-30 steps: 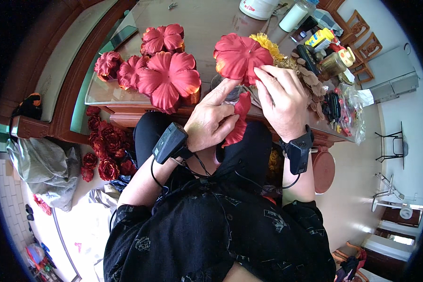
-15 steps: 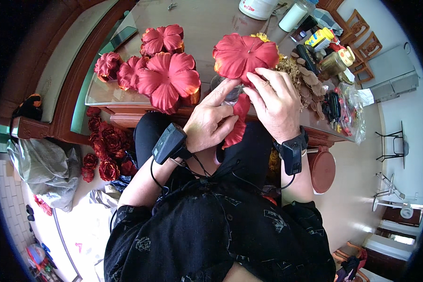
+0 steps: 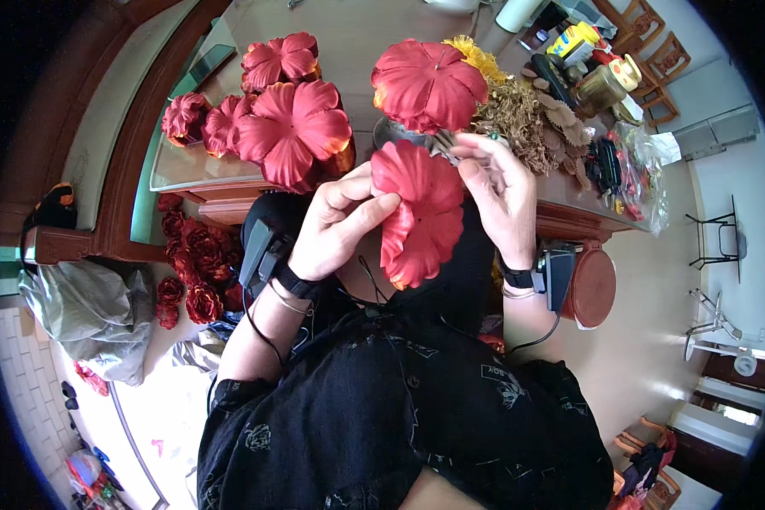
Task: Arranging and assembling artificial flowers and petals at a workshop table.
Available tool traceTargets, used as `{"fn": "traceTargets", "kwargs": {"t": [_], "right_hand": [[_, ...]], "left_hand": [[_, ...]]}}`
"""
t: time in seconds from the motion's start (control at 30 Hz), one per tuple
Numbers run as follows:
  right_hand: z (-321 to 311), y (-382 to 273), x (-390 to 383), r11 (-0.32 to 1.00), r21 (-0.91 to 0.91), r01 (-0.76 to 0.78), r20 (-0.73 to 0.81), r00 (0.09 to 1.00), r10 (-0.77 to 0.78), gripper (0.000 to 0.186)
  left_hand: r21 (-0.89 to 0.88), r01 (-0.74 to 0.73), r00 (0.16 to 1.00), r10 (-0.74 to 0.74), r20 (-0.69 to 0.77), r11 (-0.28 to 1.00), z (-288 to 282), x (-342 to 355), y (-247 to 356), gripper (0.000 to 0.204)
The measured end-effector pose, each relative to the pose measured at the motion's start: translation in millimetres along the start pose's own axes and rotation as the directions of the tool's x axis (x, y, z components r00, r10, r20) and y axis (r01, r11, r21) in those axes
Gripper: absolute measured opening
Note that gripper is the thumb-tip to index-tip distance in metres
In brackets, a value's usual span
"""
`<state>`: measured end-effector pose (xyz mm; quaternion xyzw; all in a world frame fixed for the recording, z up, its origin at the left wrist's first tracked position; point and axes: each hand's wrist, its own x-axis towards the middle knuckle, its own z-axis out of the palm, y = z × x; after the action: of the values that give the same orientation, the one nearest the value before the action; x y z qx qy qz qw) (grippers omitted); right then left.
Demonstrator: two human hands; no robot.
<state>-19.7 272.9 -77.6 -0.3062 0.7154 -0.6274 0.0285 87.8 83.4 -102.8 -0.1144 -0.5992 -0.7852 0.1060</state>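
A loose round layer of red fabric petals (image 3: 425, 208) hangs over my lap, with a small dark hole at its centre. My left hand (image 3: 342, 219) pinches its left edge between thumb and fingers, folding a petal. At the layer's right side is my right hand (image 3: 500, 189), fingers half bent and thumb apart, with no held thing showing. Just beyond both hands a stack of red petals (image 3: 431, 85) sits over a grey round dish (image 3: 391, 133), partly hidden. More red petal stacks (image 3: 293, 127) with orange edges stand on the table to the left.
Yellow threads (image 3: 474, 58), dried tan stamens (image 3: 518, 119) and brown scalloped discs (image 3: 567, 127) lie right of the stack. Further right are a lidded jar (image 3: 608, 85) and a clear plastic bag (image 3: 642, 191). Dark red flowers (image 3: 200, 255) fill the space below left.
My left hand has drawn back and raised the petal layer, turning it face up. My right hand has come off the petal stack and moved slightly down.
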Motion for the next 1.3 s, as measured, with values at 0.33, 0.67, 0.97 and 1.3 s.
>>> {"fn": "traceTargets", "kwargs": {"t": [0.33, 0.67, 0.97, 1.3], "right_hand": [[-7.3, -12.4, -17.3, 0.834, 0.446, -0.325, 0.247, 0.94, 0.235, 0.022], [-7.7, -38.1, 2.7, 0.906, 0.373, -0.202, 0.152, 0.976, 0.155, 0.023], [-16.8, -42.7, 78.1, 0.968, 0.24, 0.074, -0.044, 0.997, -0.066, 0.021], [-16.4, -11.0, 108.9, 0.985, 0.113, 0.13, -0.105, 0.987, -0.119, 0.021]], "left_hand": [[-0.316, 0.248, 0.94, -0.306, -0.15, 0.916, 1.4, -12.2, -16.9, 0.047], [0.074, 0.226, 0.967, -0.215, -0.134, 0.971, 25.5, 11.9, 44.7, 0.006], [0.101, 0.196, 0.98, -0.19, -0.065, 0.976, -10.8, 106.2, 69.6, 0.019], [0.12, 0.312, 0.949, -0.303, -0.085, 0.943, -31.9, 141.3, 55.5, 0.017]]}}
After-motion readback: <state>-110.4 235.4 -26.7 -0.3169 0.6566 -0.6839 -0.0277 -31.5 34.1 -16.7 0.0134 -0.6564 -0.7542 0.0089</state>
